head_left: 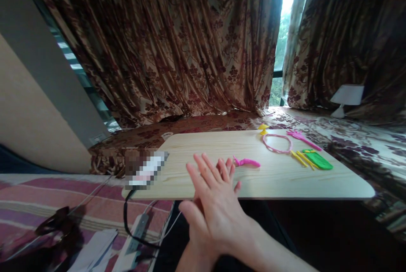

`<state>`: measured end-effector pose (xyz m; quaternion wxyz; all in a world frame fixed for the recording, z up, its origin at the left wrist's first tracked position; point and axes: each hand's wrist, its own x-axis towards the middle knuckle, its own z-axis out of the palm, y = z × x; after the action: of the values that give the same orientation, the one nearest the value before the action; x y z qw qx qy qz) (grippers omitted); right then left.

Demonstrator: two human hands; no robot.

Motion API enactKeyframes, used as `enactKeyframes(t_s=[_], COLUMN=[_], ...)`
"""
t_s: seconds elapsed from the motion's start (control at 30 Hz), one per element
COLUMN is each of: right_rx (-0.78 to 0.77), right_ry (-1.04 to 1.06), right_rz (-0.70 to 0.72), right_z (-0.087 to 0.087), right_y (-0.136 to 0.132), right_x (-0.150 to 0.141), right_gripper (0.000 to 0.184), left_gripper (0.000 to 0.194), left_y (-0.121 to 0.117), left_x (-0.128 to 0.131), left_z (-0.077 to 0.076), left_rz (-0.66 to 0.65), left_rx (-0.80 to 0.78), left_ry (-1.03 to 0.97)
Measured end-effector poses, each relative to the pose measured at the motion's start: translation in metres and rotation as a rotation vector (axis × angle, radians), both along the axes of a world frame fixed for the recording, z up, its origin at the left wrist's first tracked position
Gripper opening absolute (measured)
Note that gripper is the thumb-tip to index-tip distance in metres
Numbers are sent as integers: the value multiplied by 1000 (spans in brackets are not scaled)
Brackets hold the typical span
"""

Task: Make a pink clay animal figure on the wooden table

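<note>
My right hand (211, 204) is held over the near edge of the light wooden table top (285, 181), back towards me, fingers stretched out and slightly apart. My left hand (229, 169) lies behind it and is mostly hidden; only its straight fingertips and thumb show past the right hand. The two palms seem to rest against each other, and neither holds anything. Nearest to them on the table is a small pink toy piece (246, 162), just right of the fingertips and not touched.
Further right on the table lie a pink cord loop (278, 143), a yellow piece (263, 128), a pink comb-like piece (303, 138), yellow sticks (301, 158) and a green flat piece (319, 160). A power strip (136, 234) with cables lies lower left. Patterned curtains hang behind.
</note>
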<state>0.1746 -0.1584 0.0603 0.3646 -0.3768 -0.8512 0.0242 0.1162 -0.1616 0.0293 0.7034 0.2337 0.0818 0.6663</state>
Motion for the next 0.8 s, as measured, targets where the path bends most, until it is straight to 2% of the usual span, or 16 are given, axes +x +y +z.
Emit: enactKeyframes(t_s=[0.07, 0.13, 0.27, 0.37, 0.43, 0.5, 0.6, 0.7, 0.8], right_rx=[-30, -27, 89, 149, 111, 53, 14, 59, 184], right_ry=[4, -51, -187, -158, -70, 32, -23, -121, -187], right_rz=[-82, -78, 165, 237, 137, -58, -80, 23, 210], right_z=[4, -6, -33, -24, -7, 5, 0, -23, -30], right_y=[11, 11, -16, -24, -15, 2, 17, 5, -18], right_x=[11, 22, 21, 3, -3, 2, 23, 33, 20], right_gripper=[58, 54, 52, 54, 62, 58, 48, 50, 48], left_gripper=[50, 53, 58, 64, 65, 63, 53, 52, 52], left_y=[-3, 2, 22, 26, 20, 10, 5, 14, 20], left_x=[-4, -15, -22, -3, 9, 10, -8, -23, -13], left_z=[-1, 3, 7, -2, -9, -12, -6, 5, 9], left_rz=[-95, -169, -160, -194, -283, -320, -295, -254, -163], left_rx=[-35, -59, -52, -124, -150, -125, -76, -65, -59], left_ry=[9, -1, -26, -7, 25, 0, -57, -42, -16])
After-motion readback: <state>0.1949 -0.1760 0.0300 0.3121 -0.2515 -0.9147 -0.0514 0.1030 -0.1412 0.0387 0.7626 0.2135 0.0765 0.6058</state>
